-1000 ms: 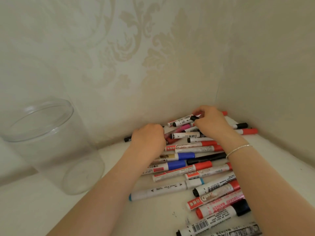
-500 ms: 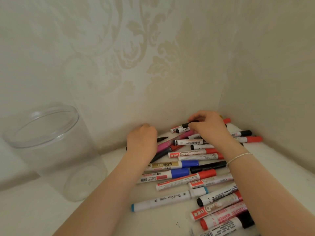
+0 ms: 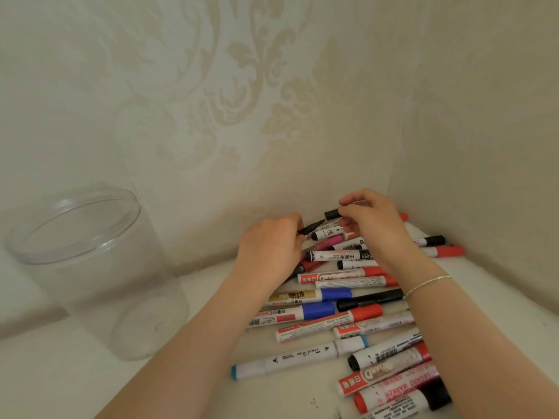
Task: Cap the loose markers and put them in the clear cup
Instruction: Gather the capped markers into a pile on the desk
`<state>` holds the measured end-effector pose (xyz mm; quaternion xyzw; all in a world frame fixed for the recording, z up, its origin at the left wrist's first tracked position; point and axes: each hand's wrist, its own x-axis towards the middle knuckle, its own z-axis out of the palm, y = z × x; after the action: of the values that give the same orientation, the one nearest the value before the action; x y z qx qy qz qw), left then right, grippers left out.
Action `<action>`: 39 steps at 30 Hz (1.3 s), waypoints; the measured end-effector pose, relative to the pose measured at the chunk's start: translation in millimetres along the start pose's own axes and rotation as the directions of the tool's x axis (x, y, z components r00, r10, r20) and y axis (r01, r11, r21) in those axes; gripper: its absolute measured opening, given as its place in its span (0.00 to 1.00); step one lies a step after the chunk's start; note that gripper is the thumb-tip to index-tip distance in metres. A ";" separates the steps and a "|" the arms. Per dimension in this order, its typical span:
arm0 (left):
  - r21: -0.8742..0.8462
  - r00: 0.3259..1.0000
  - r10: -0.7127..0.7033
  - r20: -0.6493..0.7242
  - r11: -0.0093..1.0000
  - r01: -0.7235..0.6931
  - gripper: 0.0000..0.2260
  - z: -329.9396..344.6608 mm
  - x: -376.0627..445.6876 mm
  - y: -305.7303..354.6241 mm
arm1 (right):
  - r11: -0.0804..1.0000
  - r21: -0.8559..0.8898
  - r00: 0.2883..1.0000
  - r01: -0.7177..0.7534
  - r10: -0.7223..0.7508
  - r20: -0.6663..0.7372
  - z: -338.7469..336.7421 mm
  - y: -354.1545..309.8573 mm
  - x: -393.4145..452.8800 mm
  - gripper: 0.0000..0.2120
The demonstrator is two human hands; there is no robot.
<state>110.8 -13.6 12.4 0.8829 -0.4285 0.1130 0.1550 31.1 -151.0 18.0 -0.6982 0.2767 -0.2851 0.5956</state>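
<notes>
A pile of markers (image 3: 348, 300) with red, blue and black caps lies in the corner of a white surface. My left hand (image 3: 269, 246) grips a thin uncapped black marker (image 3: 311, 227), its pointed tip aimed right. Just right of that tip, my right hand (image 3: 369, 219) pinches a black cap (image 3: 331, 214). Cap and tip are a short gap apart above the back of the pile. The clear cup (image 3: 81, 267) stands upright at the left, with nothing visible inside.
Patterned walls meet in a corner right behind the pile. A long white marker with blue ends (image 3: 299, 356) lies at the pile's front left. More markers (image 3: 393, 385) reach the lower frame edge. Bare white surface lies between cup and pile.
Both hands have risen from the pile. The left one has lifted the thin black marker and the right one has lifted the black cap, bringing them close together.
</notes>
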 end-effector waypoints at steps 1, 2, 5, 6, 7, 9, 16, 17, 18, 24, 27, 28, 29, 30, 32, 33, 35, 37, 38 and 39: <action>-0.002 1.000 0.000 0.000 1.000 0.000 0.10 -0.7 -0.5 0.2 | 1.000 -0.001 1.000 -0.002 0.002 0.006 -0.1 -0.5 -0.2 0.06; -0.004 1.000 -0.001 0.000 1.000 0.001 0.10 -1.0 -0.7 0.1 | 1.000 -0.008 1.000 -0.003 0.004 0.012 0.0 -0.7 -0.2 0.06; -0.012 1.000 -0.005 -0.002 1.000 0.005 0.10 -1.5 -1.5 -0.4 | 1.000 -0.026 1.000 0.002 -0.001 0.015 -0.3 -0.9 -1.7 0.06; -0.014 1.000 -0.005 -0.003 1.000 0.004 0.10 -1.7 -1.5 -0.4 | 1.000 -0.029 1.000 0.008 -0.007 0.014 -0.4 -0.8 -2.0 0.06; -0.014 1.000 -0.003 -0.006 1.000 0.003 0.10 -2.0 -1.6 -0.5 | 0.999 -0.032 1.000 0.014 -0.013 0.019 -0.5 -0.9 -2.4 0.06; -0.009 1.000 0.000 -0.010 1.000 0.000 0.10 -1.9 -1.5 -0.9 | 0.999 -0.031 0.999 0.022 -0.021 0.033 -0.5 -1.2 -2.9 0.06; -0.013 1.000 0.014 -0.017 1.000 -0.015 0.10 -1.1 -0.9 -2.7 | 1.000 -0.012 0.999 0.025 -0.025 0.039 -1.7 -1.5 -2.7 0.06; -0.015 1.000 0.016 -0.015 1.000 -0.017 0.10 -1.1 -0.8 -2.4 | 1.000 -0.007 0.999 0.027 -0.027 0.036 -1.9 -1.4 -2.5 0.06; -0.018 1.000 0.017 -0.012 1.000 -0.017 0.10 -0.9 -0.7 -2.1 | 1.000 0.000 0.999 0.028 -0.028 0.030 -2.1 -0.9 -2.2 0.06; -0.062 1.000 0.007 0.000 0.998 -0.007 0.10 -2.2 -0.6 -4.3 | 0.993 0.118 1.000 -0.011 0.010 0.011 -2.5 3.0 -0.5 0.11; -0.101 0.999 0.035 0.006 0.994 -0.034 0.10 -4.5 -0.5 -4.2 | 0.985 0.174 1.000 -0.023 0.023 -0.003 -4.4 2.4 -0.6 0.10; -0.112 0.999 0.042 -0.002 0.993 -0.042 0.10 -4.8 -0.7 -3.9 | 0.980 0.197 1.000 -0.022 0.025 -0.011 -4.8 2.5 -0.7 0.09; -0.128 0.999 0.042 -0.013 0.991 -0.044 0.10 -5.3 -0.9 -3.8 | 0.976 0.217 0.999 -0.020 0.026 -0.025 -4.9 2.3 -1.1 0.09; -0.144 0.999 0.037 -0.022 0.989 -0.040 0.10 -5.5 -0.8 -4.0 | 0.974 0.225 0.998 -0.012 0.024 -0.050 -4.9 2.2 -1.2 0.08; -0.163 0.999 0.019 -0.033 0.986 -0.024 0.10 -5.8 -0.5 -5.3 | 0.980 0.200 0.995 0.004 0.016 -0.099 -6.1 1.0 -1.9 0.07; -0.170 0.999 0.010 -0.038 0.985 -0.016 0.09 -6.2 -0.2 -6.1 | 0.983 0.186 0.995 0.005 0.013 -0.098 -7.0 -0.2 -2.6 0.07; -0.181 0.999 0.000 -0.055 0.983 -0.010 0.09 -7.5 0.1 -7.5 | 0.983 0.182 0.999 -0.013 0.019 -0.031 -8.4 -2.4 -4.0 0.10; -0.177 0.998 0.003 -0.067 0.984 -0.015 0.08 -8.6 -0.3 -7.1 | 0.979 0.203 0.999 -0.026 0.017 0.050 -7.9 -3.8 -6.2 0.14; -0.172 0.998 0.006 -0.070 0.985 -0.018 0.08 -8.7 -0.5 -6.5 | 0.979 0.203 0.998 -0.013 0.000 0.066 -7.2 -3.4 -6.6 0.14; -0.165 0.997 0.008 -0.073 0.986 -0.020 0.08 -8.8 -1.1 -5.8 | 0.981 0.193 0.998 0.009 -0.021 0.061 -6.5 -3.0 -6.7 0.13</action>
<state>114.2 -6.1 19.1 0.8594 -0.4368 0.1098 0.2421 21.9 -150.2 21.3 -0.6479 0.2237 -0.2929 0.6666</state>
